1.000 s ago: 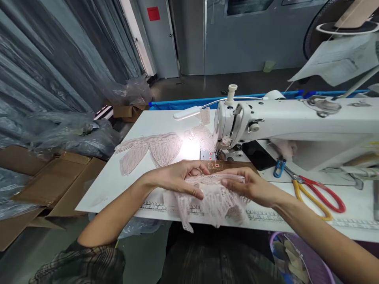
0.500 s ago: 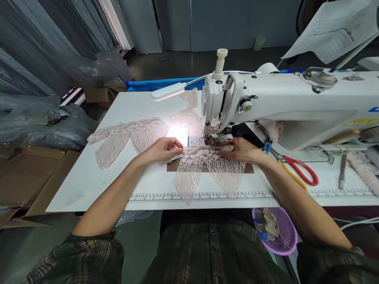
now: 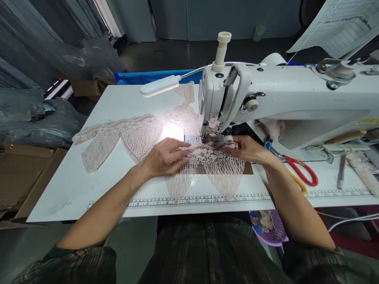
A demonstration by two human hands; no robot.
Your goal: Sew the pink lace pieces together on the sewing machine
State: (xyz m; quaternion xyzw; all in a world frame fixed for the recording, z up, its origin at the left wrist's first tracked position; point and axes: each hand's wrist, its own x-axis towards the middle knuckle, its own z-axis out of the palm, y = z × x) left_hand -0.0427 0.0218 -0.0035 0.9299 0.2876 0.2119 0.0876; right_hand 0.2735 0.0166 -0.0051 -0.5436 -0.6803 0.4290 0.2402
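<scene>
A pale pink lace piece [image 3: 213, 169] lies on the white sewing table [image 3: 89, 181], its top edge under the presser foot of the white sewing machine [image 3: 281, 102]. My left hand [image 3: 164, 157] lies flat on the lace's left part, fingers stretched out and pressing it down. At the lace's upper right edge, just right of the needle, my right hand [image 3: 247, 149] pinches the fabric. A second lace piece [image 3: 118, 136] lies spread out further left on the table.
A small lamp [image 3: 160, 85] shines on the needle area. Red and yellow scissors [image 3: 296, 173] lie right of my right hand. A purple basket [image 3: 271, 230] of scraps hangs below the table edge. Cardboard boxes [image 3: 23, 173] and plastic sheeting [image 3: 44, 118] stand to the left.
The lace went from near the table's front edge up to the needle and was laid flat. My left hand has since spread flat on it; the view tilted down and closer.
</scene>
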